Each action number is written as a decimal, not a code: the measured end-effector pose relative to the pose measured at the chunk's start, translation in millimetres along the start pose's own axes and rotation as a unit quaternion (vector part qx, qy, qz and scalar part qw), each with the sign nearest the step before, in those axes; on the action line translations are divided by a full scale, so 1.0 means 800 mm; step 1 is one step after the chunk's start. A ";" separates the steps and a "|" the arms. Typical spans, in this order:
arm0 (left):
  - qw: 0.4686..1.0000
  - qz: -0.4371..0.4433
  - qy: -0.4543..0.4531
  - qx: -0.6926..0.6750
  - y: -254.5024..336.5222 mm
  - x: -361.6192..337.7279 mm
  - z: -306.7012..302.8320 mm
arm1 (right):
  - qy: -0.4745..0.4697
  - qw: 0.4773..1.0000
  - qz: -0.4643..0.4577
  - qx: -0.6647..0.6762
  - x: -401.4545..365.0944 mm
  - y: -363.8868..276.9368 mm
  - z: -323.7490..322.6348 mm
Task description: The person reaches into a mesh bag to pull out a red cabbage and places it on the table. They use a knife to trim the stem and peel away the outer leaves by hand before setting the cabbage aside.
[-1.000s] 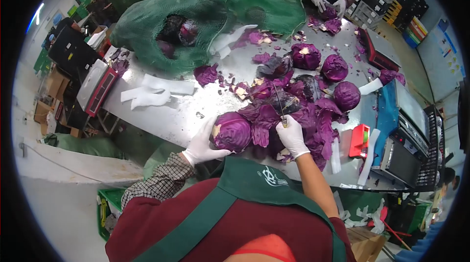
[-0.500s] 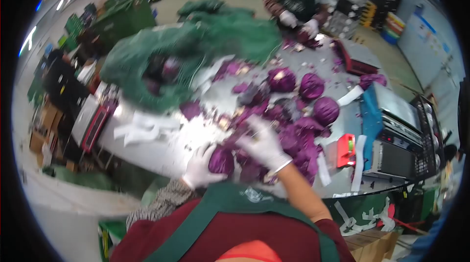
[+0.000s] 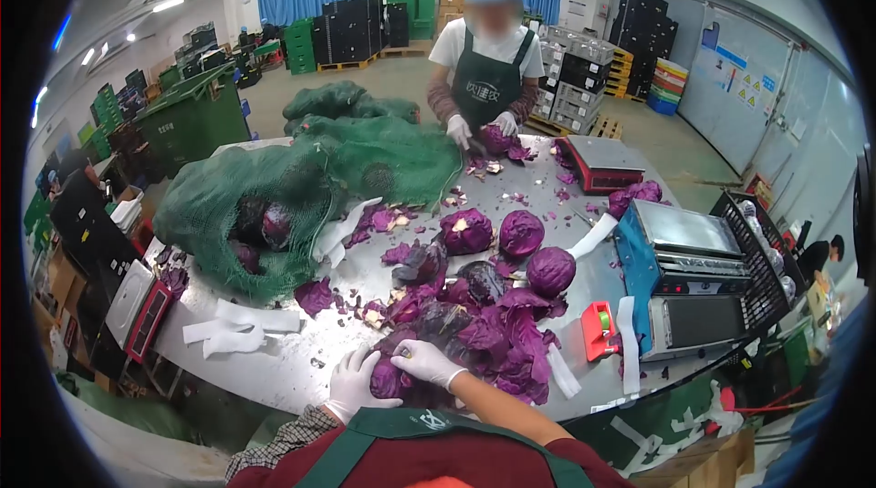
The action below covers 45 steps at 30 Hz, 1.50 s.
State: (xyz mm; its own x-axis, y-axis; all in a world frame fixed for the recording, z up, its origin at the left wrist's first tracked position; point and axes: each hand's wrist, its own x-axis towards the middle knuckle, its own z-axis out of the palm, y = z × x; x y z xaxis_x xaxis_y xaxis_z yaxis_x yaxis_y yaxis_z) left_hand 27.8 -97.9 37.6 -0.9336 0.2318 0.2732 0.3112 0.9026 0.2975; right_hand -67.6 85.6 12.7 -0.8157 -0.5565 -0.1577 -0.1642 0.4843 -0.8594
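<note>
At the near edge of the metal table (image 3: 301,360), my left hand (image 3: 352,382), in a white glove, is curved round the left side of a red cabbage (image 3: 387,382). Just to the right, my gloved right hand (image 3: 429,363) is closed, fingertips pinched together at the top of that cabbage. Whatever lies between those fingertips is too small to make out. Loose purple leaves (image 3: 511,342) are heaped beyond and right of my hands. Whole red cabbages (image 3: 551,271) sit behind the heap.
A green mesh sack (image 3: 246,205) holding cabbages covers the table's far left. Foam strips (image 3: 239,327) lie near it. On the right stand a wrapping machine (image 3: 684,260), a red tape dispenser (image 3: 599,331) and a scale (image 3: 602,164). Across the table, a person (image 3: 488,68) handles cabbage.
My right hand has come down and left, from over the leaf heap to the cabbage beside my left hand. The view has tilted up, showing more of the room.
</note>
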 end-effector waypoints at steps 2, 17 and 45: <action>1.000 0.000 0.001 -0.010 -0.001 0.002 -0.003 | -0.011 1.000 0.006 0.009 0.002 0.005 -0.003; 0.998 -0.051 -0.032 -0.028 -0.060 -0.079 -0.015 | -0.043 0.982 0.057 0.178 -0.003 0.011 0.033; 0.969 -0.191 -0.091 -0.131 0.006 0.025 0.003 | 0.045 0.999 -0.003 0.006 -0.036 -0.032 -0.019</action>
State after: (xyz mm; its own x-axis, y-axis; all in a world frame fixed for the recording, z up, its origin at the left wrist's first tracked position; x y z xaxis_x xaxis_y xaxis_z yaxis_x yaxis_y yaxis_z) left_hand 10.4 -87.9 42.1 -0.9980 -0.0185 -0.0608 -0.0501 0.8178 0.5733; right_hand -48.2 99.8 46.9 -0.8613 -0.4965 -0.1078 -0.1639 0.4723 -0.8661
